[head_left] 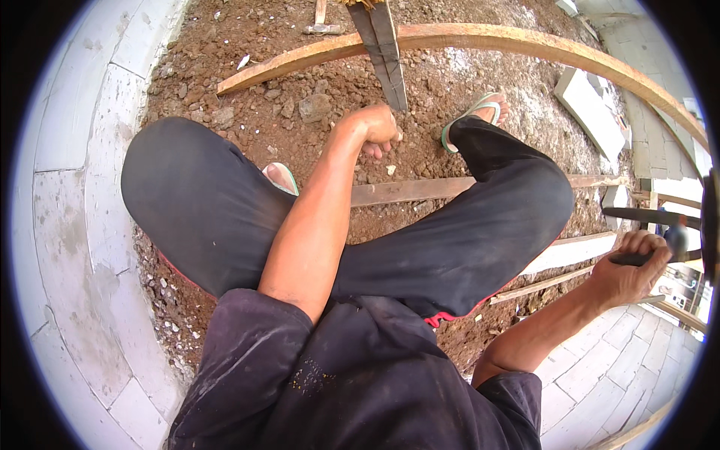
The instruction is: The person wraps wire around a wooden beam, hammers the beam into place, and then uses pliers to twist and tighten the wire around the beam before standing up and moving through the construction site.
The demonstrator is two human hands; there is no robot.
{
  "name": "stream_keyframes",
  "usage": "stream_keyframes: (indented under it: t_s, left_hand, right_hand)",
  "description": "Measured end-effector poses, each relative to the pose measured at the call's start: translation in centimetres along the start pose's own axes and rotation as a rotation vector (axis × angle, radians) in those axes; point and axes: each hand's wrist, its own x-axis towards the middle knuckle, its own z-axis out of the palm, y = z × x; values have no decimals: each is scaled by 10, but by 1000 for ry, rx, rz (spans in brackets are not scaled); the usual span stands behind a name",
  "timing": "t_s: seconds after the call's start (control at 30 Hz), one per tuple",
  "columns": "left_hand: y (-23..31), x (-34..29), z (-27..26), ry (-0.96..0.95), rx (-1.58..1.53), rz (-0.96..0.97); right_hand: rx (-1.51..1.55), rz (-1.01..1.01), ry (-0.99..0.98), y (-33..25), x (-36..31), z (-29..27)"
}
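My left hand (pixel 377 129) reaches forward over the soil with its fingers curled inward; what they hold, if anything, is hidden. Just beyond it is the narrow lower end of a grey wooden stake (pixel 381 56), with a frayed yellowish top at the picture's upper edge. Out to the right, my right hand (pixel 637 270) is closed around the dark handle of a tool (pixel 628 259). The tool's far part lies at the dark picture rim, so its kind does not show. A long dark bar (pixel 637 216) runs just above that hand.
A long wooden beam (pixel 480 34) crosses ahead, behind the stake. A hammer (pixel 322 28) lies on the rubbly soil (pixel 247 135) beyond. Boards (pixel 412 191) lie under and beside my bent legs. Pale block walls (pixel 67 247) stand left and right; a loose white block (pixel 589 112) leans at right.
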Motion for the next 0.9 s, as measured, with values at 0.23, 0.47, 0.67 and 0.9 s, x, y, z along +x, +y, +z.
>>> stream_keyframes:
  t_s: [0.23, 0.47, 0.67, 0.9]
  left_hand:
    - [2, 17, -6, 67, -80, -53]
    - [-44, 39, 6, 518, -1131, -14]
    - [27, 2, -26, 281, -1299, 322]
    - [43, 7, -40, 514, -1105, 358]
  right_hand:
    - [244, 130, -47, -38, 26, 27]
    - [306, 581, -575, 5, 7, 107]
    - [-262, 917, -936, 143, -59, 164]
    - [-850, 198, -1290, 189, -69, 206]
